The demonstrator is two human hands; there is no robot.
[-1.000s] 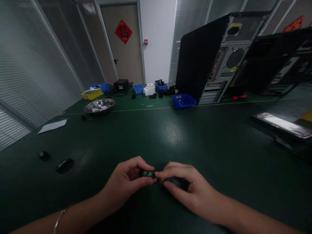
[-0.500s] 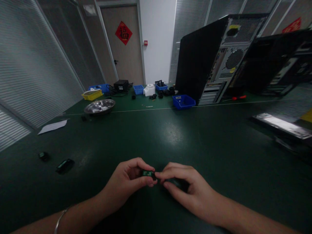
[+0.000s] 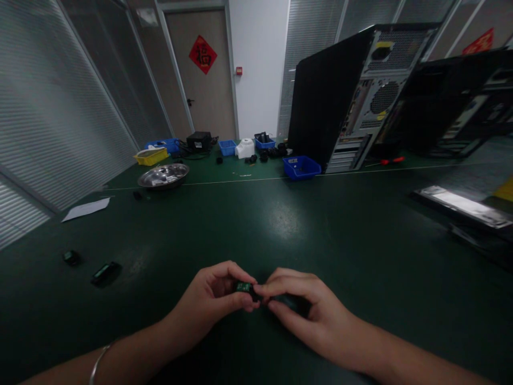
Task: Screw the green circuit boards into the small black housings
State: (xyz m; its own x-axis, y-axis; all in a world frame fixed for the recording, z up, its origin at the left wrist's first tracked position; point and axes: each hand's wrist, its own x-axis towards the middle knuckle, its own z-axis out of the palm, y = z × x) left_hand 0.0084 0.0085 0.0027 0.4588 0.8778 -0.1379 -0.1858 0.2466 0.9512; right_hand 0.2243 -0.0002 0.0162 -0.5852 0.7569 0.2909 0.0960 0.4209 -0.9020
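Observation:
A small black part with a green circuit board [image 3: 243, 287] sits between the thumb and fingers of my left hand [image 3: 216, 294], low in the middle of the view. My right hand [image 3: 302, 302] is just right of it, its fingertips pressed together at the part's right end. Whether those fingertips pinch the part or something smaller is too small to tell. Two similar dark parts with green faces, a longer one [image 3: 106, 273] and a shorter one [image 3: 71, 258], lie on the green table [image 3: 224, 224] to the left.
A metal bowl [image 3: 163, 176], a yellow tray [image 3: 151, 156] and white paper [image 3: 86, 209] are at the back left. A blue bin [image 3: 301, 168] stands by a black computer case [image 3: 328, 96]. A flat metal-topped item [image 3: 465, 206] lies at the right.
The circuit-board part and the fingertips around it have shifted very slightly right and down. My left fingers cover a little more of the part's right side.

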